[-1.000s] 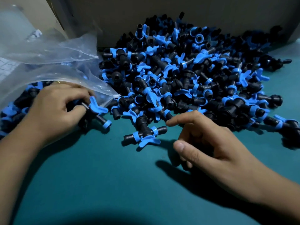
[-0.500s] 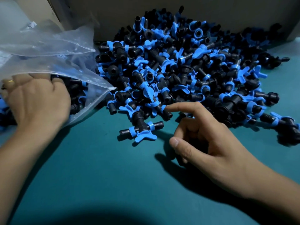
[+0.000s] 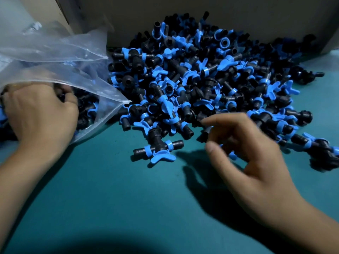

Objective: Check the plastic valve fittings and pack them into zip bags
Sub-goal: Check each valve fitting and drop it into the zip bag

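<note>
While the right hand [image 3: 256, 162] hovers at the lower edge of the heap, its forefinger stretches out to the left and its thumb points the same way beneath it, the two apart; a dark fitting with a blue part [image 3: 232, 154] shows among the curled fingers under the palm, but the blur makes it impossible to tell whether they grip it; just left of the thumb one valve fitting [image 3: 158, 149] lies alone on the teal tabletop [image 3: 119, 198], black barrel level and blue wing handle facing the bottom of the frame. At middle left the left hand [image 3: 42, 114] sits inside the mouth of a clear zip bag [image 3: 60, 57], fingers curled down over the black and blue fittings in it [image 3: 86, 112]; whether they clasp one cannot be told; the bag's film rises loose toward the upper left of the frame. The pile of valve fittings [image 3: 211, 76] fills the centre and upper right, touching the bag's edge on the left and backing against a grey wall [image 3: 256, 13] along the top.
</note>
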`<state>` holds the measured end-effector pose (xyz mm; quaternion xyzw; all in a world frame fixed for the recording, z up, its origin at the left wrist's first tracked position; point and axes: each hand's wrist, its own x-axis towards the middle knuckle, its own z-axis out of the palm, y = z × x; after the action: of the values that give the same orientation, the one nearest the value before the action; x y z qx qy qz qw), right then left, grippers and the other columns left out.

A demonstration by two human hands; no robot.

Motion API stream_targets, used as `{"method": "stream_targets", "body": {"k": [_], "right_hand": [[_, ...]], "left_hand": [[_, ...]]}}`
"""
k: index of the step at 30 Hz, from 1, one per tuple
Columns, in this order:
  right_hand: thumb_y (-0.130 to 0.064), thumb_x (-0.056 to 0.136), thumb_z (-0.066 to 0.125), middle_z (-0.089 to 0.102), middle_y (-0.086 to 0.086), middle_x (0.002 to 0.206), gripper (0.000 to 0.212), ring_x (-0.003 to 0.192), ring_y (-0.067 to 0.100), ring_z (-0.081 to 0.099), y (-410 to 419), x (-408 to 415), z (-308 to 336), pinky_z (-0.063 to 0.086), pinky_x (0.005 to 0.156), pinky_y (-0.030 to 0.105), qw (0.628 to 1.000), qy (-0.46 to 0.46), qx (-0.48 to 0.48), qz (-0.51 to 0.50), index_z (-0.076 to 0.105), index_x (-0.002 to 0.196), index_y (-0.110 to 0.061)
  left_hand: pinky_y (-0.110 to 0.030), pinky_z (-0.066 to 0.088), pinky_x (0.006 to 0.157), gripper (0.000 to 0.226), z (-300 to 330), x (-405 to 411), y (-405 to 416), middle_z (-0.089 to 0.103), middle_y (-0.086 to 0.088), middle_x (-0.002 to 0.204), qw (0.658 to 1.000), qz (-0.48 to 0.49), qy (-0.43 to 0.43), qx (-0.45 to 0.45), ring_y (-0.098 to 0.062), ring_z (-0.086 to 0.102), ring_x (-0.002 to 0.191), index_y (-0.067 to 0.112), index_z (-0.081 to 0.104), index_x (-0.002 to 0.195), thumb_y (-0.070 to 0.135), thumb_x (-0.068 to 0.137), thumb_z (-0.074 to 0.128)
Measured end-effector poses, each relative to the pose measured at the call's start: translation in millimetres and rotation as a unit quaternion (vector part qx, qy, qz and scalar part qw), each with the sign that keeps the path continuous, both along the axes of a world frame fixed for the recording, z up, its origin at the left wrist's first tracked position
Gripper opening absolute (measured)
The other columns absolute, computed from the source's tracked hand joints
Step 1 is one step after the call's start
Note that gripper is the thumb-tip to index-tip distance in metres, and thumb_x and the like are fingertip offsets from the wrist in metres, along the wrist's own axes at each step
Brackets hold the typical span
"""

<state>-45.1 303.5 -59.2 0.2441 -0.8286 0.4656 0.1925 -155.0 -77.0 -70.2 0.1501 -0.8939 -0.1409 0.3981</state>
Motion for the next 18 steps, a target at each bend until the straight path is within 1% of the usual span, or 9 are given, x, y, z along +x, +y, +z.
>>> {"method": "stream_targets", "body": {"k": [2,4,6,8,10,11,12,14,18], "right_hand": [[-0.02,0.099,0.065,0.059,-0.008,0.109,0.028,0.102,0.013,0.061,6,-6,0,0.048,0.089,0.026,0.994,0.035,0.043,-0.099,0.065,0.126,-0.023],[-0.026,0.1,0.067,0.055,-0.005,0.121,0.029,0.117,0.017,0.052,9,-10,-1,0.036,0.103,0.018,0.981,0.028,0.112,-0.155,0.067,0.129,-0.023],[-0.03,0.094,0.07,0.057,-0.002,0.131,0.042,0.126,0.023,0.047,4,-11,-4,0.029,0.105,0.023,0.969,-0.009,0.196,-0.152,0.068,0.136,-0.025],[-0.029,0.091,0.072,0.057,-0.005,0.137,0.046,0.128,0.025,0.046,1,-10,-8,0.03,0.105,0.034,0.958,-0.025,0.257,-0.127,0.068,0.136,-0.031],[-0.024,0.09,0.072,0.057,-0.006,0.139,0.035,0.128,0.026,0.046,2,-11,-9,0.037,0.106,0.044,0.959,-0.026,0.261,-0.11,0.073,0.125,-0.032],[-0.022,0.09,0.073,0.058,-0.006,0.138,0.029,0.127,0.027,0.047,3,-12,-8,0.04,0.106,0.048,0.961,-0.024,0.254,-0.107,0.074,0.118,-0.03],[-0.02,0.09,0.073,0.059,-0.006,0.137,0.024,0.125,0.028,0.048,4,-12,-8,0.042,0.105,0.05,0.963,-0.022,0.246,-0.106,0.074,0.112,-0.029],[-0.019,0.089,0.075,0.06,-0.006,0.133,0.019,0.122,0.026,0.05,4,-12,-7,0.045,0.104,0.051,0.967,-0.017,0.234,-0.104,0.074,0.107,-0.026],[-0.011,0.087,0.077,0.06,-0.007,0.12,0.023,0.116,0.019,0.057,5,-12,-5,0.048,0.099,0.04,0.978,-0.023,0.187,-0.087,0.073,0.106,-0.024]], "left_hand": [[-0.056,0.056,0.071,0.022,12,11,25,0.06,-0.015,0.074,0.997,-0.062,-0.029,0.039,-0.044,0.06,0.072,0.024,0.046,0.078,0.04,0.092,0.052],[-0.05,0.052,0.068,0.032,20,23,45,0.057,-0.012,0.071,0.996,-0.09,-0.026,-0.001,-0.041,0.057,0.07,0.019,0.043,0.072,0.038,0.093,0.057],[-0.044,0.047,0.063,0.037,24,35,63,0.054,-0.006,0.067,0.982,-0.179,-0.03,-0.06,-0.035,0.055,0.065,0.014,0.051,0.069,0.036,0.098,0.058],[-0.043,0.048,0.064,0.036,20,46,75,0.058,-0.001,0.073,0.945,-0.31,-0.046,-0.097,-0.031,0.056,0.068,0.014,0.063,0.079,0.039,0.102,0.054],[-0.042,0.052,0.077,0.034,18,47,87,0.068,0.008,0.096,0.896,-0.42,-0.13,-0.065,-0.019,0.064,0.084,0.025,0.07,0.11,0.051,0.103,0.049],[-0.041,0.053,0.083,0.04,16,49,94,0.065,0.015,0.11,0.87,-0.453,-0.183,-0.063,-0.012,0.064,0.094,0.035,0.063,0.13,0.059,0.102,0.047],[-0.04,0.053,0.086,0.049,13,51,100,0.06,0.019,0.116,0.847,-0.477,-0.224,-0.077,-0.008,0.062,0.099,0.045,0.052,0.143,0.067,0.1,0.046],[-0.043,0.053,0.083,0.058,9,54,109,0.052,0.019,0.115,0.818,-0.504,-0.253,-0.113,-0.006,0.06,0.098,0.054,0.039,0.151,0.076,0.097,0.046],[-0.044,0.054,0.082,0.054,5,50,110,0.053,0.017,0.113,0.821,-0.519,-0.221,-0.087,-0.01,0.062,0.097,0.052,0.048,0.141,0.077,0.093,0.052]]}}
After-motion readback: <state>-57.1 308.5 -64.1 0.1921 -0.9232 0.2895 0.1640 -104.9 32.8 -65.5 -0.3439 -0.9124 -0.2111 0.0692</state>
